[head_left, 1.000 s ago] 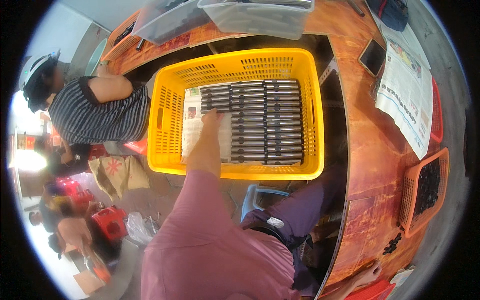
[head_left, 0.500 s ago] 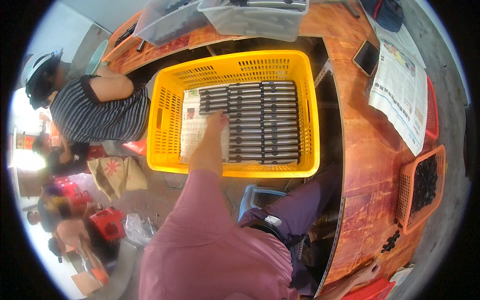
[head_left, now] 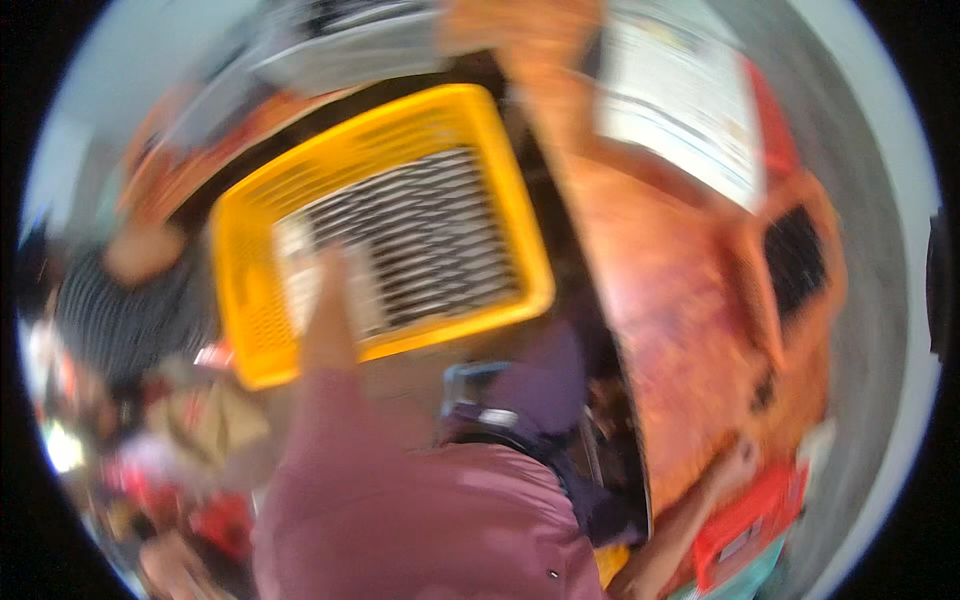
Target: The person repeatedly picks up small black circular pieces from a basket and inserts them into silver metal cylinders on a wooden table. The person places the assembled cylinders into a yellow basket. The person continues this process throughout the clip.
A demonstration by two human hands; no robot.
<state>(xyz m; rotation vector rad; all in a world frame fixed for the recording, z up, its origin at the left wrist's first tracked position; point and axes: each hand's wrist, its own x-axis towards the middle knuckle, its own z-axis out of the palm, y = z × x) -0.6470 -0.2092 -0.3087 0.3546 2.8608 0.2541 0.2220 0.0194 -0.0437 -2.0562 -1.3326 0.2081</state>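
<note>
Picture quality: pretty heavily smeared, so only the big shapes can be trusted.

Left hand (head_left: 335,265): stretched out over the near edge of the yellow crate (head_left: 250,345), with the pink sleeve (head_left: 345,430) behind it. It sits at the left end of the dark rods. How far the fingers are open, or whether a rod is actually pinched, can't be told through the blur.

Right hand (head_left: 740,462): low on the right, resting at the edge of the orange table (head_left: 670,330) next to a red tray (head_left: 745,530). Its grip can't be made out either.

Dark rods (head_left: 420,240): laid side by side in a tidy layer across the crate floor, on what looks like a pale sheet.

How far along: judged from the layout, most of the crate floor is already covered by the row. A strip on the left by the hand looks unfilled, so a bit of laying seems left.

Other stuff: a newspaper (head_left: 680,105) on the table, an orange basket (head_left: 795,265) with dark contents beside it, and another person in a striped shirt (head_left: 120,320) off to the left.
</note>
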